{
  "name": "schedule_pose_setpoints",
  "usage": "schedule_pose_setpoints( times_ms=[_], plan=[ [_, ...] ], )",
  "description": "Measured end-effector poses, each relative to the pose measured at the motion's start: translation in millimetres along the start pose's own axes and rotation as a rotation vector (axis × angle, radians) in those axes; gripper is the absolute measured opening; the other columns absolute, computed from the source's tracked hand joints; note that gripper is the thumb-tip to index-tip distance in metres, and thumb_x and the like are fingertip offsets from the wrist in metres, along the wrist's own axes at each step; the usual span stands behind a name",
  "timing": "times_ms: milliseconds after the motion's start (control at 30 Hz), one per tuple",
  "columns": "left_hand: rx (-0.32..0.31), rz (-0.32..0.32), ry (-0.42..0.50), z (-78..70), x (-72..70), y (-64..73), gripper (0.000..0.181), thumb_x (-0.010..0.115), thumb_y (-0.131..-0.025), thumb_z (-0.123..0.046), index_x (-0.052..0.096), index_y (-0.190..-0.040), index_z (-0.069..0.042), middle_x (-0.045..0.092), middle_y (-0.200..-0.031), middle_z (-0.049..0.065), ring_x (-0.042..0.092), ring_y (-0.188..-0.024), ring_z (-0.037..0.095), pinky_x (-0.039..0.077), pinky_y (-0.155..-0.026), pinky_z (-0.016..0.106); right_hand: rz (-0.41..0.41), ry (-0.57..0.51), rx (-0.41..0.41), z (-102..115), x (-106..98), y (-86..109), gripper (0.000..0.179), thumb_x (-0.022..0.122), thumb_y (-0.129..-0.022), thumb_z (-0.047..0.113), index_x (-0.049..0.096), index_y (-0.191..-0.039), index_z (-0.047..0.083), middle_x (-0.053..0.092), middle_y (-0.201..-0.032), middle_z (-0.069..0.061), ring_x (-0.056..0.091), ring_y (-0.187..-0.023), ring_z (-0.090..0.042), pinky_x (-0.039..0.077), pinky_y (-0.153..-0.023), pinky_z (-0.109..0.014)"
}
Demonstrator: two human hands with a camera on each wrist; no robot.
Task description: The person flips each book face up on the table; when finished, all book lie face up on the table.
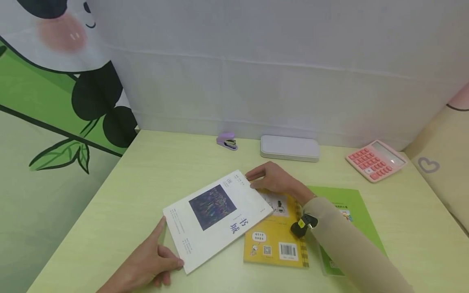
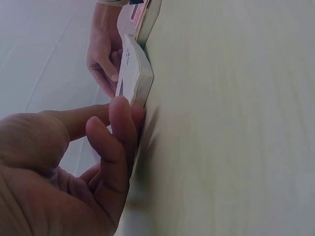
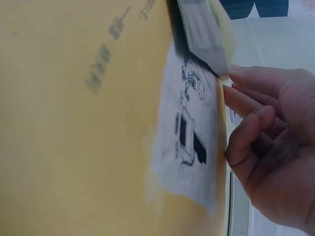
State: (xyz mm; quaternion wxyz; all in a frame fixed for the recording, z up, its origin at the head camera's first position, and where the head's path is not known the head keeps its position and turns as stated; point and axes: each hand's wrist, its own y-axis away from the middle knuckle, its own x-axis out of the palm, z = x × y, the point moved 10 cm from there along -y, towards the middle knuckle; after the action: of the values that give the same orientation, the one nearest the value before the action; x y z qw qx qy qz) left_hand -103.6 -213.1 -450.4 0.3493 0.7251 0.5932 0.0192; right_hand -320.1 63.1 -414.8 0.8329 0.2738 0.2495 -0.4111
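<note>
The left hand [image 1: 146, 260] and right hand [image 1: 275, 178] grip opposite short edges of one white book [image 1: 216, 221], which overlaps the far-left corner of one yellow book [image 1: 272, 230]; probably light, bendable, smooth, best held there. Right of the yellow book, one green book [image 1: 357, 211]; beyond it, one stapler [image 1: 228, 141], one case [image 1: 289, 148], one calculator [image 1: 376, 161].

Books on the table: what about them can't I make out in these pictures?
Head view: part of the yellow book, covered by the white book.
Head view: part of the green book, behind the right sleeve.
Head view: the white book's fine print, too small.
Left wrist view: part of the white book, behind the left hand.
Right wrist view: the yellow book's lettering, blurred.
</note>
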Motion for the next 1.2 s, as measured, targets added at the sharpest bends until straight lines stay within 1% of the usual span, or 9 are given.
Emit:
schedule_pose_setpoints(
  times_ms=[100,200,300,367,533,700,900,1033,1200],
  plan=[
    [-0.046,-0.057,-0.068,0.0,-9.0,0.4,0.125,0.088,-0.085,-0.013,-0.005,-0.167,0.001,0.072,-0.077,0.003,0.059,-0.053,0.021,0.046,-0.05,0.03,-0.036,0.025,-0.001,2,-9,4.5,0.038,0.073,-0.099,0.024,0.072,-0.136,0.019,0.077,-0.128,0.002,0.069,-0.113,-0.02,0.056,-0.092,-0.035],
    [-0.04,-0.114,-0.184,-6.3,-25.9,-0.3,0.11,0.088,-0.086,-0.019,0.016,-0.167,0.002,0.069,-0.078,0.001,0.059,-0.057,0.02,0.043,-0.057,0.028,-0.103,0.021,-0.009,5,-25,13.0,0.036,0.072,-0.1,0.024,0.073,-0.135,0.015,0.077,-0.125,-0.003,0.065,-0.096,-0.021,0.053,-0.076,-0.031],
    [0.027,-0.162,-0.297,-17.0,-45.0,-4.3,0.09,0.085,-0.088,-0.024,0.038,-0.161,0.001,0.071,-0.086,-0.001,0.062,-0.064,0.016,0.043,-0.062,0.026,-0.154,0.011,-0.016,5,-40,24.9,0.035,0.071,-0.1,0.024,0.075,-0.132,0.011,0.076,-0.121,-0.007,0.06,-0.082,-0.02,0.051,-0.067,-0.029],
    [0.081,-0.191,-0.347,-24.1,-57.5,-7.7,0.078,0.084,-0.09,-0.024,0.048,-0.156,-0.001,0.073,-0.095,-0.001,0.065,-0.072,0.014,0.046,-0.064,0.027,-0.163,0.009,-0.013,4,-44,31.9,0.034,0.072,-0.1,0.024,0.075,-0.131,0.011,0.075,-0.118,-0.009,0.059,-0.073,-0.019,0.05,-0.063,-0.029],
    [0.203,-0.255,-0.427,-38.0,-79.1,-19.0,0.066,0.083,-0.092,-0.024,0.058,-0.149,-0.002,0.076,-0.115,0.007,0.071,-0.09,0.017,0.052,-0.066,0.027,-0.128,0.008,0.004,-4,-39,48.8,0.033,0.074,-0.098,0.022,0.076,-0.13,0.012,0.075,-0.111,-0.007,0.056,-0.06,-0.016,0.048,-0.057,-0.027],
    [0.247,-0.271,-0.435,-40.9,-85.1,-32.2,0.063,0.084,-0.091,-0.021,0.061,-0.147,-0.001,0.074,-0.124,0.016,0.073,-0.097,0.024,0.053,-0.068,0.029,-0.1,0.025,0.006,-12,-29,63.9,0.032,0.075,-0.097,0.018,0.077,-0.128,0.012,0.075,-0.106,-0.005,0.057,-0.066,-0.015,0.049,-0.059,-0.027],
    [0.307,-0.28,-0.474,-43.7,-87.8,-40.9,0.058,0.084,-0.089,-0.013,0.064,-0.142,0.002,0.068,-0.132,0.023,0.073,-0.095,0.024,0.053,-0.071,0.029,-0.045,-0.001,0.031,-18,-15,75.6,0.03,0.077,-0.096,0.018,0.078,-0.125,0.013,0.075,-0.101,0.0,0.059,-0.074,-0.017,0.05,-0.063,-0.027],
    [0.317,-0.244,-0.464,-42.5,-87.4,-46.2,0.054,0.083,-0.09,-0.011,0.066,-0.139,0.003,0.07,-0.126,0.019,0.07,-0.094,0.023,0.052,-0.068,0.026,-0.005,-0.039,0.021,-17,-4,79.9,0.032,0.08,-0.093,0.018,0.078,-0.125,0.012,0.075,-0.098,0.001,0.062,-0.077,-0.017,0.052,-0.063,-0.027],
    [0.347,-0.228,-0.474,-42.7,-84.6,-50.4,0.048,0.083,-0.09,-0.01,0.07,-0.134,0.002,0.071,-0.118,0.014,0.066,-0.09,0.019,0.05,-0.068,0.025,0.007,-0.076,0.031,-18,5,82.2,0.034,0.082,-0.091,0.018,0.077,-0.125,0.011,0.072,-0.095,-0.001,0.058,-0.066,-0.015,0.048,-0.056,-0.025]
  ],
)
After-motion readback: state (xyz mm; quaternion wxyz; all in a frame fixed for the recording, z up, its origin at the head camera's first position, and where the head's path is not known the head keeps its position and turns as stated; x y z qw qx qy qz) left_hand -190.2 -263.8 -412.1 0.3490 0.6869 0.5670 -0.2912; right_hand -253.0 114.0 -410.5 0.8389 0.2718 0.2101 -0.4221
